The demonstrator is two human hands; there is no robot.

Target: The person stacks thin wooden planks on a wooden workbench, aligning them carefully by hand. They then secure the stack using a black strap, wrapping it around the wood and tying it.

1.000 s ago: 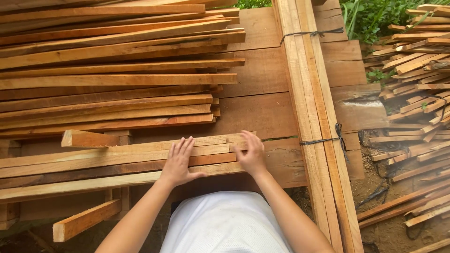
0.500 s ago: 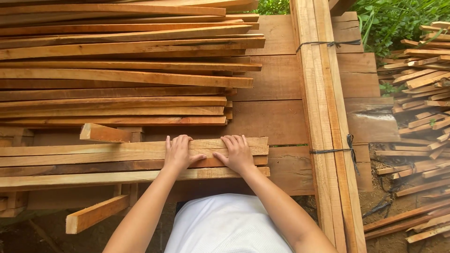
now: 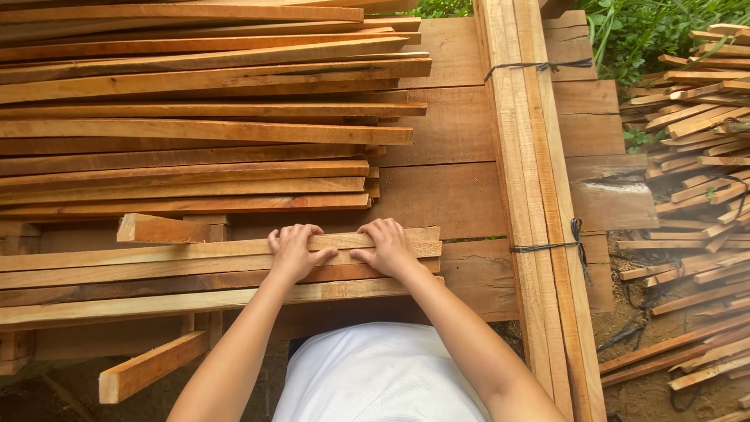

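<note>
The left hand [image 3: 295, 254] and the right hand [image 3: 385, 248] lay side by side on the small bundle of wooden slats [image 3: 195, 262], fingers curled over its far edge, probably to hold the slats together, near the tied bundle [image 3: 539, 195]

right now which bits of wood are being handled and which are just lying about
In hand:
left hand and right hand, fingers curled over the near row of long pale wooden slats

Lying about:
big stack of reddish slats
tied upright bundle of planks
short wooden offcut
loose slat heap
</note>
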